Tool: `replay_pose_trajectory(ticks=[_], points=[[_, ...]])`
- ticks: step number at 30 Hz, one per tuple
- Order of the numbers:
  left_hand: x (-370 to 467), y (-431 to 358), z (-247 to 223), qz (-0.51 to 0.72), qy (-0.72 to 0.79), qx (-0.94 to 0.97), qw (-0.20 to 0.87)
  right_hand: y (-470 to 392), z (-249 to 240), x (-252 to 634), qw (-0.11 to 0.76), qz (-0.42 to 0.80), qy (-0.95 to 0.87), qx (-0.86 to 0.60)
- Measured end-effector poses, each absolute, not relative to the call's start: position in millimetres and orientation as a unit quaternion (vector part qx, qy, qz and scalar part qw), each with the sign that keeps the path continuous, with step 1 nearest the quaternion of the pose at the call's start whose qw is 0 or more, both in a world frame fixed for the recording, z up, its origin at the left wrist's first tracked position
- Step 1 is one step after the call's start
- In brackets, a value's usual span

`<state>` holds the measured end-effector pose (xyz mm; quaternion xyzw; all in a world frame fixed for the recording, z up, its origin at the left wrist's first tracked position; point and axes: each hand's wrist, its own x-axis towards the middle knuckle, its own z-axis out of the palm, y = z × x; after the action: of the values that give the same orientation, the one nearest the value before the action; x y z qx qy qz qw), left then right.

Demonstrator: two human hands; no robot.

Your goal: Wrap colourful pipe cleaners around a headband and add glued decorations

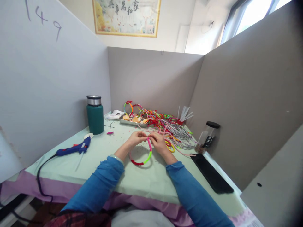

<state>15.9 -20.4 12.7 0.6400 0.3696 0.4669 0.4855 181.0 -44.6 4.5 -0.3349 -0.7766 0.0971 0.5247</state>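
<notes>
Both hands meet at the top of a hoop (151, 151) wrapped in sections of pink, bright green and red fuzzy pipe cleaner. My left hand (138, 138) pinches the hoop's upper left side, fingertips pressed together. On the other side my right hand (158, 142) pinches the pink section, and the two sets of fingertips nearly touch. The hoop hangs down between the wrists, close above the pale green cloth (142, 179). Part of its left side is hidden behind my left hand and wrist.
At left lie a blue glue gun (74, 149) with its cord and a green bottle (95, 118). Behind are a metal tray (133, 122), tangled pipe cleaners (163, 121) and a red cup of glue sticks (180, 122). A black phone-like slab (210, 173) and a clear bottle (208, 137) stand right.
</notes>
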Motion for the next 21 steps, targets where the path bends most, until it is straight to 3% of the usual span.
replay_pose_trajectory(ticks=[5,12,16,21], points=[[17,-18,10,0.476,0.332,0.644,0.498,-46,6,181,0.510,0.121,-0.777,-0.349],[18,-20,15,0.504,0.326,0.628,0.494,-37,-5,178,0.553,0.245,-0.711,-0.359],[18,-20,16,0.503,0.344,0.626,0.486,-32,-8,179,0.581,0.220,-0.693,-0.365],[16,-17,13,0.490,0.333,0.654,0.471,-36,-3,180,0.558,0.178,-0.732,-0.348]])
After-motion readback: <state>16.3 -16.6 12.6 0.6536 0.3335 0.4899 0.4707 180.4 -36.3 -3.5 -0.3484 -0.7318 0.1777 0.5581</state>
